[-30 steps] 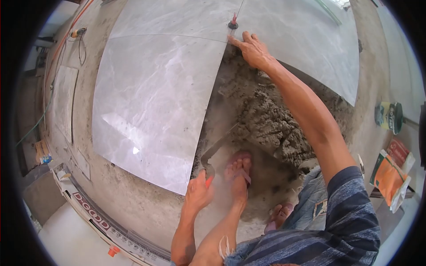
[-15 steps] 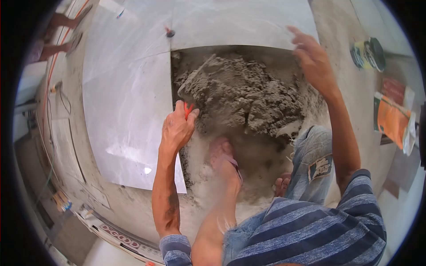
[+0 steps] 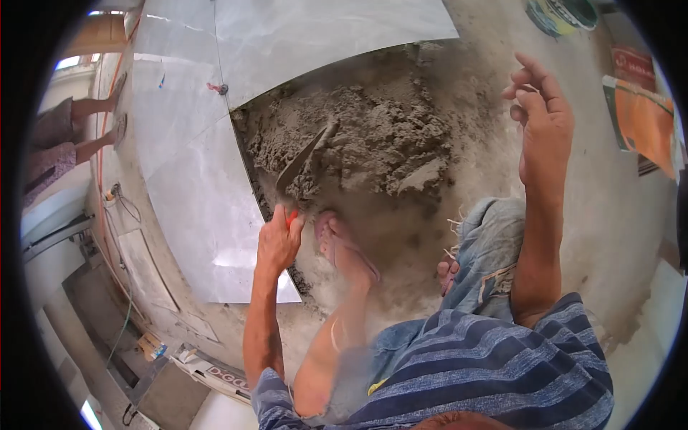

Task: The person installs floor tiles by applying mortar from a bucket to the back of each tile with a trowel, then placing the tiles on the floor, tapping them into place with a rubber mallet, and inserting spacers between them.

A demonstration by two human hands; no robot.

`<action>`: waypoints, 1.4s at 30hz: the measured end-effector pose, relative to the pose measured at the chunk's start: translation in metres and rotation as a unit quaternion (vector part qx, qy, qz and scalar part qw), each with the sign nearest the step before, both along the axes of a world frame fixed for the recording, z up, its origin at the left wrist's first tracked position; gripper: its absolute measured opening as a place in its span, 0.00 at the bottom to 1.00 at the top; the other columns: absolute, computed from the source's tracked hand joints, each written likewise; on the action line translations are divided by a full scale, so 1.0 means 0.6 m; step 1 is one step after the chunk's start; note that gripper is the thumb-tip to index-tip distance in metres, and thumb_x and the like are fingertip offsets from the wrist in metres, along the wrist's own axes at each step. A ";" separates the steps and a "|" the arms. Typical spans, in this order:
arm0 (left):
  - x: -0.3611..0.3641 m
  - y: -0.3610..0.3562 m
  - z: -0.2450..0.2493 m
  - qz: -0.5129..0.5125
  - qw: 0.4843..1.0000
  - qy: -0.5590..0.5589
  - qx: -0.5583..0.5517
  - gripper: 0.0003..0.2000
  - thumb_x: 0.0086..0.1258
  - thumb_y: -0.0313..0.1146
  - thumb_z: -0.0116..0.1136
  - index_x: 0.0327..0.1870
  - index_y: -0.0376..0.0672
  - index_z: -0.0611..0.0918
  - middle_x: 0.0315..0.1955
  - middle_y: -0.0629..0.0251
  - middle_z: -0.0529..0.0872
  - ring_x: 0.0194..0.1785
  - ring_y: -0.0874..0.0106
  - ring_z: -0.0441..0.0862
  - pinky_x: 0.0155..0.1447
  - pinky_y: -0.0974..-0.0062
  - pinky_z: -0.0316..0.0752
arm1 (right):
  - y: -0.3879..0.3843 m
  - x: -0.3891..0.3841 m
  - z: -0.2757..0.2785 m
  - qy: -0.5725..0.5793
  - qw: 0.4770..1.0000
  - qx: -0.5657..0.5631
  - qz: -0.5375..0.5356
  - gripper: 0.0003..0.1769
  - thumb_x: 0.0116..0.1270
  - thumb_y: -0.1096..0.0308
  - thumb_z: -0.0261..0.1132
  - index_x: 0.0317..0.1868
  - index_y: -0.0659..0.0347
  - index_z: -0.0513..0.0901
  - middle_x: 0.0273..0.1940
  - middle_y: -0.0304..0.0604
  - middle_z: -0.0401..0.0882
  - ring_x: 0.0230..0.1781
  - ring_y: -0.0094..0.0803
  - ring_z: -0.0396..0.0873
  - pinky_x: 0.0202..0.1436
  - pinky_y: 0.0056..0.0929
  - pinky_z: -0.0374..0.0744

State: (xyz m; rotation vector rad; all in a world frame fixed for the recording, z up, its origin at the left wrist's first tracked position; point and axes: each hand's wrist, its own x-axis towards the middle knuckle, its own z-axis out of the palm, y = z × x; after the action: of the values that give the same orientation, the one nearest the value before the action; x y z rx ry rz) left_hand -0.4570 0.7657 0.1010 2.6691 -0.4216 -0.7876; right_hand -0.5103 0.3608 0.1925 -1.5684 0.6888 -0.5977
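Note:
My left hand (image 3: pixel 278 244) is wrapped round the orange-red handle of a trowel (image 3: pixel 301 163). The trowel's blade points up and right, over the left part of a rough heap of grey mortar (image 3: pixel 373 132). Beside that hand lies the edge of a large pale, glossy tile (image 3: pixel 204 208). Another such tile (image 3: pixel 322 32) borders the mortar at the top. My right hand (image 3: pixel 541 111) hovers over the floor right of the mortar, fingers loosely bent and apart, holding nothing.
A tile levelling clip (image 3: pixel 218 88) stands at the tile joint. At the upper right are a bucket (image 3: pixel 562 14) and an orange bag (image 3: pixel 640 122). Another person's legs (image 3: pixel 97 125) show at the left. A labelled box (image 3: pixel 222 376) lies at the lower left.
The view has turned and shifted. The trowel blade now shows broader over the mortar. My right hand has moved from beside the upper tile's edge to farther right, away from the mortar.

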 end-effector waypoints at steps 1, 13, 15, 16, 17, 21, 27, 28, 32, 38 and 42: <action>-0.022 0.004 -0.001 -0.008 0.999 -0.032 0.007 0.16 0.69 0.43 0.57 0.40 0.36 0.74 0.31 0.40 0.83 0.36 0.40 0.80 0.37 0.50 0.75 | -0.007 -0.008 0.013 -0.015 1.000 0.008 -0.010 0.22 0.65 0.78 0.52 0.59 0.63 0.79 0.42 0.34 0.76 0.38 0.17 0.74 0.38 0.16 0.70; 0.067 -0.100 -0.015 -0.349 0.917 -0.074 0.178 0.17 0.69 0.48 0.56 0.37 0.40 0.76 0.23 0.51 0.84 0.30 0.52 0.84 0.34 0.56 0.79 | -0.111 -0.130 0.049 -0.137 0.987 0.011 -0.079 0.21 0.65 0.80 0.52 0.58 0.66 0.79 0.43 0.35 0.76 0.38 0.19 0.75 0.38 0.16 0.69; 0.100 -0.151 -0.023 -0.378 0.902 -0.054 0.201 0.17 0.69 0.48 0.55 0.38 0.39 0.76 0.23 0.51 0.84 0.31 0.51 0.85 0.38 0.54 0.79 | -0.097 -0.167 0.064 -0.138 0.986 -0.045 -0.089 0.21 0.66 0.79 0.52 0.58 0.68 0.78 0.42 0.36 0.76 0.39 0.20 0.74 0.39 0.15 0.68; 0.116 -0.164 -0.027 -0.398 0.900 -0.064 0.164 0.18 0.69 0.49 0.54 0.38 0.39 0.76 0.24 0.51 0.85 0.32 0.51 0.85 0.38 0.54 0.79 | -0.103 -0.182 0.070 -0.113 0.985 -0.058 -0.116 0.21 0.66 0.79 0.52 0.59 0.68 0.78 0.41 0.36 0.76 0.39 0.20 0.74 0.39 0.15 0.68; 0.130 -0.179 -0.032 -0.394 0.899 -0.054 0.184 0.19 0.70 0.49 0.54 0.39 0.39 0.76 0.24 0.51 0.85 0.33 0.51 0.85 0.39 0.54 0.79 | -0.111 -0.202 0.072 -0.087 0.983 -0.069 -0.143 0.21 0.66 0.79 0.52 0.59 0.68 0.78 0.41 0.36 0.76 0.39 0.20 0.74 0.39 0.15 0.68; 0.140 -0.217 -0.003 -0.397 0.892 -0.008 0.215 0.21 0.70 0.51 0.54 0.41 0.38 0.78 0.26 0.49 0.85 0.36 0.51 0.85 0.42 0.54 0.78 | -0.097 -0.232 0.082 -0.057 0.978 -0.097 -0.177 0.23 0.66 0.79 0.51 0.62 0.68 0.75 0.42 0.35 0.74 0.39 0.20 0.73 0.41 0.14 0.68; 0.173 -0.256 -0.036 -0.361 0.918 -0.071 0.146 0.22 0.72 0.52 0.51 0.39 0.38 0.79 0.27 0.48 0.84 0.37 0.49 0.84 0.44 0.53 0.77 | -0.042 -0.201 0.097 -0.113 0.985 -0.075 -0.103 0.23 0.65 0.83 0.49 0.61 0.68 0.76 0.40 0.36 0.73 0.38 0.20 0.72 0.40 0.17 0.68; 0.169 -0.276 -0.033 -0.347 0.927 -0.076 0.126 0.22 0.72 0.52 0.51 0.39 0.37 0.79 0.28 0.48 0.84 0.37 0.48 0.83 0.44 0.52 0.76 | -0.039 -0.197 0.093 -0.115 0.985 -0.080 -0.096 0.23 0.65 0.83 0.49 0.61 0.68 0.76 0.40 0.36 0.73 0.37 0.20 0.72 0.40 0.17 0.69; 0.165 -0.315 -0.033 -0.331 0.933 -0.051 0.130 0.23 0.73 0.52 0.50 0.38 0.36 0.79 0.30 0.45 0.84 0.38 0.46 0.83 0.44 0.52 0.76 | -0.047 -0.195 0.088 -0.106 0.985 -0.098 -0.095 0.24 0.65 0.84 0.48 0.61 0.68 0.76 0.40 0.36 0.73 0.37 0.20 0.72 0.41 0.17 0.70; 0.073 -0.270 0.074 -0.316 0.939 -0.046 0.127 0.20 0.72 0.50 0.51 0.36 0.38 0.75 0.21 0.47 0.83 0.32 0.48 0.83 0.38 0.53 0.76 | -0.078 -0.202 0.080 -0.103 0.983 -0.081 -0.129 0.24 0.65 0.85 0.48 0.60 0.67 0.76 0.40 0.36 0.73 0.37 0.21 0.72 0.43 0.17 0.71; 0.044 -0.244 0.044 -0.456 0.884 0.019 0.099 0.20 0.71 0.51 0.51 0.36 0.39 0.74 0.19 0.49 0.82 0.27 0.48 0.82 0.35 0.53 0.76 | -0.090 -0.213 0.091 -0.108 0.977 -0.076 -0.166 0.24 0.65 0.85 0.48 0.60 0.67 0.77 0.38 0.35 0.73 0.37 0.21 0.72 0.43 0.17 0.70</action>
State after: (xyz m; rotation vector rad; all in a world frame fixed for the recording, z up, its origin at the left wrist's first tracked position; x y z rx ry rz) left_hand -0.4305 0.6195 0.1273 2.5395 -1.7354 -1.1552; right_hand -0.6380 0.3070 0.2471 -1.5094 0.7592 -1.0749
